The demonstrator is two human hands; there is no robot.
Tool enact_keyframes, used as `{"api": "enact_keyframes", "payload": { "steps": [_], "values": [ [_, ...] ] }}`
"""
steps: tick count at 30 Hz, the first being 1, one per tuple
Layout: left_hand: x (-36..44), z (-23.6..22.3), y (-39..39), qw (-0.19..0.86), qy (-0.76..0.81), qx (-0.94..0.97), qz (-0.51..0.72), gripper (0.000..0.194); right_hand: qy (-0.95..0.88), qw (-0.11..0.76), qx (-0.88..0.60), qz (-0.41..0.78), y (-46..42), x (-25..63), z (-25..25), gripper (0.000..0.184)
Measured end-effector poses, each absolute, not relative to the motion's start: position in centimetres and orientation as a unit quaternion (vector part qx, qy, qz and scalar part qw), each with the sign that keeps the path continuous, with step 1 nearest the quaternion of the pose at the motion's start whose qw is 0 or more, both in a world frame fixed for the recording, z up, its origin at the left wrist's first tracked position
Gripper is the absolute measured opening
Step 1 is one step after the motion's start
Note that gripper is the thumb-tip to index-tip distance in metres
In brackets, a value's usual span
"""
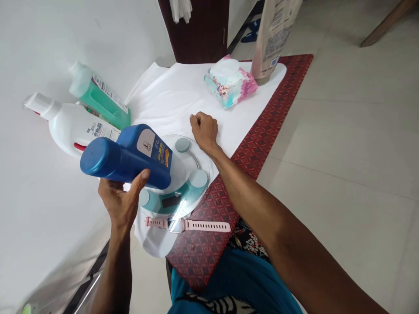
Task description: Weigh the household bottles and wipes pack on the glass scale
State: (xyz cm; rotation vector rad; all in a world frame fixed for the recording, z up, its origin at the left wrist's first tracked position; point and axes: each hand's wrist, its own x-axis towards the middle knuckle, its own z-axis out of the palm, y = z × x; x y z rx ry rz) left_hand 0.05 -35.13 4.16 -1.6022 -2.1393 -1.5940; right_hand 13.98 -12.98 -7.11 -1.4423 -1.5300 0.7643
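My left hand [122,200] grips a blue plastic bottle [131,158] from below, the thumb along its near side. The bottle is tilted, its rounded blue cap towards the left and its labelled side facing up. Beneath its base lies a round glass scale [198,178] with pale round pads and a dark display, partly hidden by the bottle. My right hand [205,131] is closed in a loose fist above the white cloth [170,93], just beyond the scale, and nothing shows in it. A pink-strapped watch [188,224] lies at the scale's near edge.
Against the wall stand a white detergent bottle [70,126] and a green liquid bottle [106,98]. Farther back are a wipes packet [229,83] and an upright beige tube [271,39]. The red patterned table edge [262,139] runs along the right, with tiled floor beyond.
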Motion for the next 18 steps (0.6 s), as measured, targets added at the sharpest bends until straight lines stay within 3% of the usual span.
{"api": "enact_keyframes", "payload": {
  "steps": [3,8,14,18],
  "values": [
    [-0.9,3.9,-35.9,0.01,-0.631,-0.538,-0.559,0.07,-0.616,0.431,-0.582,0.311,-13.0,14.0,-6.9,0.041],
    [-2.0,3.7,-37.0,0.017,-0.608,-0.496,-0.619,0.066,-0.617,0.428,-0.586,0.306,-13.2,14.1,-6.8,0.04],
    [0.0,2.8,-36.8,-0.079,-0.716,-0.503,-0.478,0.065,-0.619,0.418,-0.584,0.317,-13.3,14.2,-6.6,0.04],
    [1.2,2.0,-35.9,-0.083,-0.76,-0.427,-0.482,0.054,-0.614,0.417,-0.585,0.326,-13.4,14.3,-6.4,0.04]
  ]
}}
